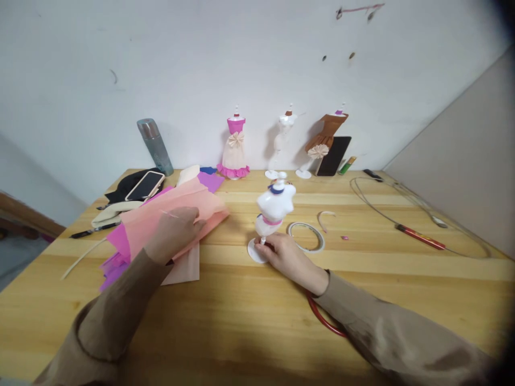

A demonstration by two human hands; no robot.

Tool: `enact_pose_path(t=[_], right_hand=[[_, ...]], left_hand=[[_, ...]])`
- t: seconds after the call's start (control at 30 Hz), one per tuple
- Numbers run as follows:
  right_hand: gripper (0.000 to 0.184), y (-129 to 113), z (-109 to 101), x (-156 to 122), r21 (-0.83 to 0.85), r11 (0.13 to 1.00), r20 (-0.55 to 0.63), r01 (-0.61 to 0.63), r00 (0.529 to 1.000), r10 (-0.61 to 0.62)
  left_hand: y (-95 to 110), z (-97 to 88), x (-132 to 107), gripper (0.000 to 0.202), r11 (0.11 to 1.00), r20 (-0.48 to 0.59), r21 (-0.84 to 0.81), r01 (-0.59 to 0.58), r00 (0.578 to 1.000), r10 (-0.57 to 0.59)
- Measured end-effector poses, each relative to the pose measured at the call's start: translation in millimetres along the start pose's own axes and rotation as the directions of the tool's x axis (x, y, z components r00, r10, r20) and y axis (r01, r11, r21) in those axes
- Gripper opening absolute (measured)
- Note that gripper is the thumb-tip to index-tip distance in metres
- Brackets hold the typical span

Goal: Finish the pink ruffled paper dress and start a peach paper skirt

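My right hand [287,256] is closed round the thin post of a small white mannequin [276,202], low down near its round base. The mannequin leans a little to the right, with a dark blue band at its neck and a pink band at its waist. My left hand [177,228] has its fingers curled on a sheet of peach crepe paper [147,217], whose right edge is blurred. Magenta and purple sheets [118,246] lie under the peach one, and a pale flat piece [187,268] shows below.
Along the wall stand a mannequin in a pink and cream dress [233,147], a bare mannequin [277,142] and one in a brown dress [330,128]. A tape roll [308,237], red-handled tool with cable [420,237], phone [145,186] and bottle [156,147] are around.
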State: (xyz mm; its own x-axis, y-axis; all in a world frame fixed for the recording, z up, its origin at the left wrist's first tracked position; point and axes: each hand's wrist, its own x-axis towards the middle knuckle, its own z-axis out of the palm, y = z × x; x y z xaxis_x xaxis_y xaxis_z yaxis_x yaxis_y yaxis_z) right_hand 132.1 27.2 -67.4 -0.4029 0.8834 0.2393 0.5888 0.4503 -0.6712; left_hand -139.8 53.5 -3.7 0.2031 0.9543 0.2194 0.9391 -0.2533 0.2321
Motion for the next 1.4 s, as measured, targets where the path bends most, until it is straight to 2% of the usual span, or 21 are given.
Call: enact_pose_path(t=[0.1, 0.17, 0.2, 0.3, 0.37, 0.43, 0.57, 0.63, 0.67, 0.73, 0.87, 0.97, 1.03, 1.1, 1.17, 1.23, 1.33, 1.4], right_hand=[[0.023, 11.5, 3.2, 6.4, 0.031, 0.997, -0.019, -0.068, 0.997, 0.068], [0.023, 18.1, 5.4, 10.6, 0.044, 0.995, -0.025, -0.091, 0.995, 0.093], [0.024, 20.4, 6.4, 12.2, 0.051, 0.994, -0.026, -0.098, 0.995, 0.1], [0.023, 23.5, 8.7, 14.2, 0.068, 0.993, -0.025, -0.098, 0.995, 0.1], [0.022, 23.4, 9.5, 14.0, 0.072, 0.993, -0.029, -0.094, 0.995, 0.096], [0.022, 22.9, 9.8, 13.7, 0.074, 0.993, -0.036, -0.095, 0.995, 0.098], [0.019, 21.9, 7.7, 13.4, 0.088, 0.991, -0.036, -0.1, 0.994, 0.103], [0.02, 20.7, 5.9, 12.8, 0.114, 0.988, -0.008, -0.1, 0.995, 0.102], [0.022, 19.8, 5.0, 12.2, 0.132, 0.986, 0.015, -0.102, 0.995, 0.101], [0.026, 17.4, 3.7, 10.5, 0.175, 0.978, 0.066, -0.111, 0.993, 0.101], [0.031, 10.9, 2.2, 6.0, 0.252, 0.956, 0.147, -0.149, 0.982, 0.114], [0.032, 7.4, 1.0, 3.2, 0.272, 0.946, 0.171, -0.174, 0.977, 0.13], [0.031, 6.2, 0.2, 2.1, 0.259, 0.949, 0.164, -0.181, 0.976, 0.142], [0.03, 5.4, -0.6, 1.7, 0.225, 0.958, 0.14, -0.178, 0.979, 0.149], [0.027, 4.1, -1.4, 1.8, 0.182, 0.97, 0.114, -0.162, 0.983, 0.143], [0.025, 2.4, -2.1, 2.2, 0.151, 0.978, 0.108, -0.143, 0.986, 0.127], [0.024, -0.1, -2.2, 2.5, 0.13, 0.984, 0.114, -0.123, 0.988, 0.108], [0.025, -1.4, -1.3, 2.4, 0.111, 0.987, 0.112, -0.112, 0.989, 0.1]], left_hand=[[23.5, -12.5, -2.8, 0.027, 0.984, 0.175, -0.177, -0.026, 0.983, 0.058], [39.0, -11.5, -2.6, 0.024, 0.923, 0.269, -0.385, -0.016, 0.955, 0.129], [46.1, -7.6, -1.7, 0.022, 0.874, 0.28, -0.486, 0.012, 0.949, 0.142], [64.5, 12.7, 5.0, 0.023, 0.779, 0.206, -0.626, 0.021, 0.969, 0.139], [74.5, 27.2, 12.3, 0.029, 0.763, 0.177, -0.646, 0.016, 0.976, 0.129], [82.4, 38.4, 20.3, 0.026, 0.731, 0.165, -0.682, 0.001, 0.974, 0.153], [91.1, 48.7, 30.6, 0.014, 0.573, 0.199, -0.819, 0.034, 0.953, 0.228], [93.2, 48.4, 30.8, 0.012, 0.542, 0.181, -0.84, 0.016, 0.95, 0.253], [94.4, 47.3, 29.7, 0.011, 0.564, 0.154, -0.826, -0.016, 0.955, 0.252], [97.1, 45.0, 26.3, 0.009, 0.664, 0.074, -0.742, -0.093, 0.973, 0.219], [101.4, 46.2, 19.8, 0.008, 0.852, -0.087, -0.48, -0.21, 0.977, 0.193], [99.9, 50.5, 17.6, 0.017, 0.912, -0.217, -0.164, -0.376, 0.916, 0.338], [97.4, 50.2, 17.2, 0.025, 0.89, -0.276, 0.053, -0.452, 0.85, 0.448], [95.3, 45.5, 17.1, 0.032, 0.87, -0.31, 0.17, -0.462, 0.813, 0.492], [94.4, 37.3, 17.0, 0.035, 0.887, -0.334, 0.178, -0.426, 0.822, 0.462], [94.9, 28.0, 16.9, 0.036, 0.923, -0.353, 0.098, -0.371, 0.855, 0.381], [97.5, 18.5, 17.7, 0.03, 0.931, -0.315, -0.191, -0.311, 0.918, 0.243], [99.7, 17.2, 19.5, 0.022, 0.856, -0.218, -0.45, -0.256, 0.96, 0.173]])
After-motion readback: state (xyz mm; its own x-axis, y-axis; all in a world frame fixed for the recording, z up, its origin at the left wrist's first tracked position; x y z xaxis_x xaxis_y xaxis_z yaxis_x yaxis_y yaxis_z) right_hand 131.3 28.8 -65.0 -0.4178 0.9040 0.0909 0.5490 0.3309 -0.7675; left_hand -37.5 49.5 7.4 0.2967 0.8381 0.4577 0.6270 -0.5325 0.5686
